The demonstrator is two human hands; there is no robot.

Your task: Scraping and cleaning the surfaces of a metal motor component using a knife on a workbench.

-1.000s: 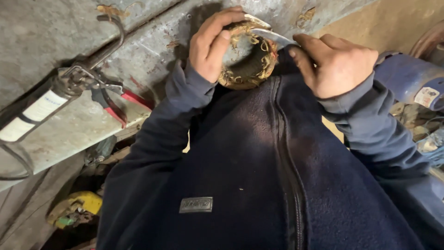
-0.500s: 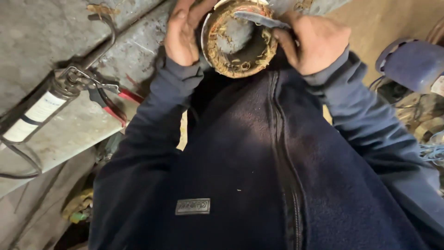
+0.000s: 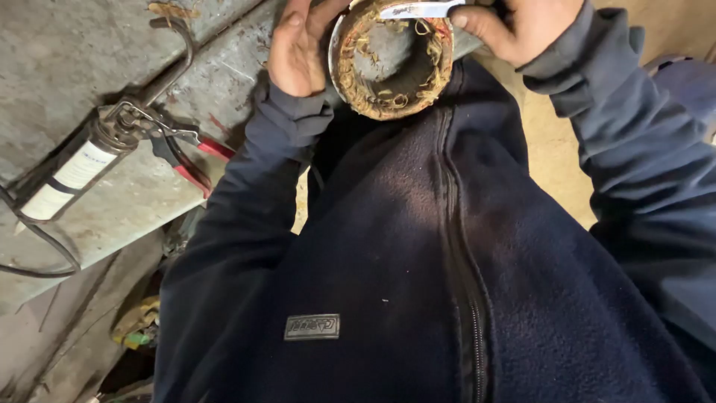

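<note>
Rusty-brown and ragged with frayed copper winding ends, a round motor stator ring is held up close against the chest, above the edge of the bench, its open bore facing the camera. The left hand cups the ring's left rim, fingers curled round the outer shell and thumb along its edge; that grip appears to steady the part so the bore stays exposed. The right hand is closed on a thin flat metal blade, thumb pressed down on it, with the blade lying across the ring's upper rim. The angle suggests it is set to work at the windings or slot material there; how far its tip reaches inside cannot be told.

Ring: cylindrical, light metal outer wall, inner face crusted with tangled wire stubs and a few red strands.

Bench: grey, scuffed, scratched sheet surface. On it, well apart from the hands, lie a cylindrical grease gun with a white label and bent metal tube, and red-handled pliers touching its head. A dark fleece jacket with a zip fills the lower view.
</note>
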